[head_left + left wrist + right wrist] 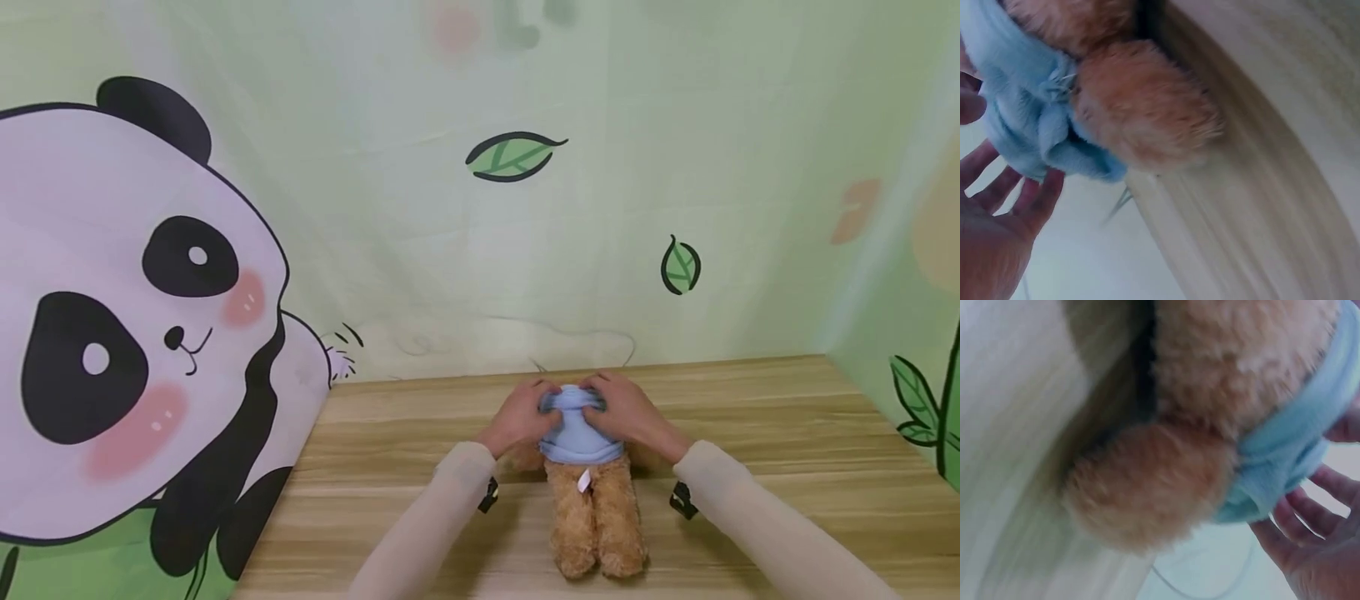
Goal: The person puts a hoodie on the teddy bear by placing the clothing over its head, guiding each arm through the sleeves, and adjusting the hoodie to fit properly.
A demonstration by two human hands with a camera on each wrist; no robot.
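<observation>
A brown plush toy [596, 521] lies on the wooden table, its legs toward me and a small white tag [584, 481] between them. Light blue cloth, a small garment [579, 442], covers its upper body and is bunched at the far end. My left hand [527, 412] pinches the garment's left side between thumb and fingers; my right hand [628, 410] grips the right side the same way. Both wrist views show curled fingers at the blue cloth [1025, 106] beside furry limbs [1147, 487]. The toy's head cannot be seen.
The wooden tabletop [405, 433] ends at a pale green backdrop [420, 250] behind and at the right. A large printed panda [217, 333] fills the left side. Dark wrist cameras hang below both sleeves.
</observation>
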